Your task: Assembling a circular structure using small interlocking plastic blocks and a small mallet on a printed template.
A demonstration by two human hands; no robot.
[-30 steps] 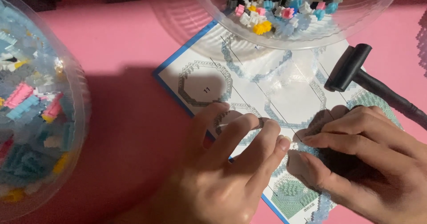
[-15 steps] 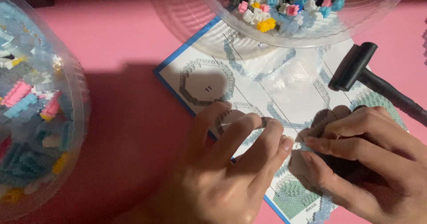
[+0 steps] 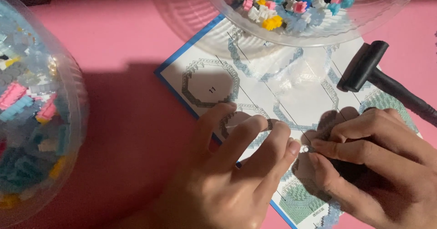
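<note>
The clear bowl (image 3: 314,29) has slid up, overlapping the instruction sheet (image 3: 273,92) beside the black mallet (image 3: 364,67).

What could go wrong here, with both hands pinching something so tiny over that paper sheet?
The tiny pale piece pinched between the left hand and right hand could slip and get lost on the printed instruction sheet. The hands cover part of that sheet, so a diagram may be misread. The black hammer-shaped tool lies close to the right hand and might get knocked.
</note>
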